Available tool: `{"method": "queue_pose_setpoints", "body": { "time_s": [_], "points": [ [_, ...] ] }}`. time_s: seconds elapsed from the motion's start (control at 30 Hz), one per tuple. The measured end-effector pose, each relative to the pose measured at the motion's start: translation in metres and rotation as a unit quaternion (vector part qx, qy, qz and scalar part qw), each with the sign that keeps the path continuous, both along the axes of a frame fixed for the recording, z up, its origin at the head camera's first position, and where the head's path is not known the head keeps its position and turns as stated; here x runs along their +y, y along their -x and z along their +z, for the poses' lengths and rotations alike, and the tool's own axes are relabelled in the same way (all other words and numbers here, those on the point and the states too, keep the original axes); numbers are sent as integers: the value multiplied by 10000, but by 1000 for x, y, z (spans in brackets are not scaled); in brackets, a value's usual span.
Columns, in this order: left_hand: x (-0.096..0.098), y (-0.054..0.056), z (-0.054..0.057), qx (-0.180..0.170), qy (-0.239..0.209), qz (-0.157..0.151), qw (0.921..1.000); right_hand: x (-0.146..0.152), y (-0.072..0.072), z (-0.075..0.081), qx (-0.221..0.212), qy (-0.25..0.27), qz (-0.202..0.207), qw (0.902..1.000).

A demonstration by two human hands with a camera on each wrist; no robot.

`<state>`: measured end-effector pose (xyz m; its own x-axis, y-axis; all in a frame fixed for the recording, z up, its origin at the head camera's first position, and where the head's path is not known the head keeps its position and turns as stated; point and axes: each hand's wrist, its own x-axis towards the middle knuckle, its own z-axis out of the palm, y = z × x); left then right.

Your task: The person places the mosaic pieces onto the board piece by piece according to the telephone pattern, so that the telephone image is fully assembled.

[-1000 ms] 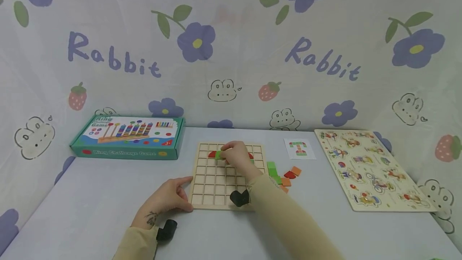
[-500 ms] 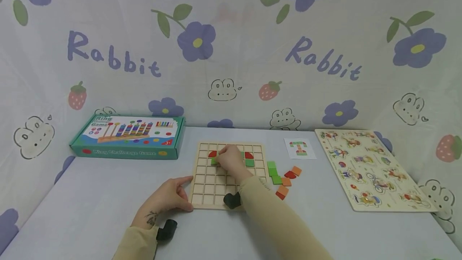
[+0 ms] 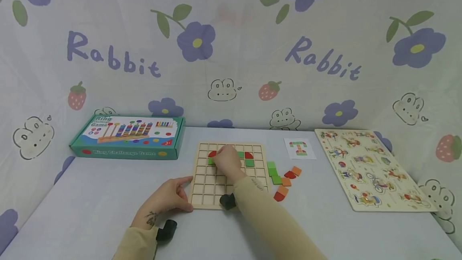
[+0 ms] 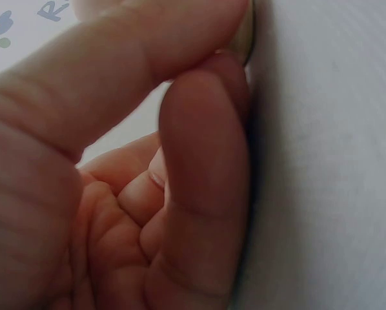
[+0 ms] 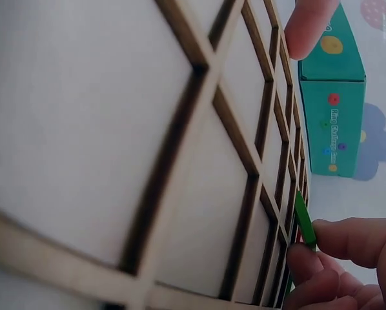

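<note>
My right hand [image 3: 228,163] pinches a small green square tile [image 5: 304,221] between thumb and finger. It is over the upper left of a wooden grid board [image 3: 209,189]; in the right wrist view the tile stands tilted at the grid. Just behind it a red quarter-round tile [image 3: 212,154] sits in a cell, partly covered by the fingers. On the board's right side lie another red quarter-round tile [image 3: 249,155] and a green tile [image 3: 249,163]. My left hand [image 3: 167,196] touches the board's left edge with thumb and index finger, its other fingers loosely bent.
Loose green tiles [image 3: 276,179], orange tiles [image 3: 296,170] and red tiles [image 3: 279,197] lie right of the board. Behind them is a pattern card [image 3: 299,149]. A picture puzzle board [image 3: 373,171] lies far right, and a green game box [image 3: 124,137] at the back left.
My right hand has moved left and slightly nearer with the green tile, from beside the left red piece to the cell in front of it. The left hand has stayed put.
</note>
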<state>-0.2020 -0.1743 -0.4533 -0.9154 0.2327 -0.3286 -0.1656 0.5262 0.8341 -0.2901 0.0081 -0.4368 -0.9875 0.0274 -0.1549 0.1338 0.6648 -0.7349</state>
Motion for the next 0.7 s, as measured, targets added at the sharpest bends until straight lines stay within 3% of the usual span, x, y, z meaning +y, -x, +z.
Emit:
{"method": "queue_pose_setpoints", "body": {
  "time_s": [0.33, 0.5, 0.7],
  "points": [
    [-1, 0, -2, 66, -58, -46, 10000, -9, 3, -1, -88, -660, 66, 9978],
    [0, 0, -1, 54, -43, -32, 10000, -8, 2, -3, -62, -634, 47, 9980],
    [0, 0, 0, -3, 14, 21, 10000, -2, -1, 1, -142, -232, 119, 9996]
  ]
}}
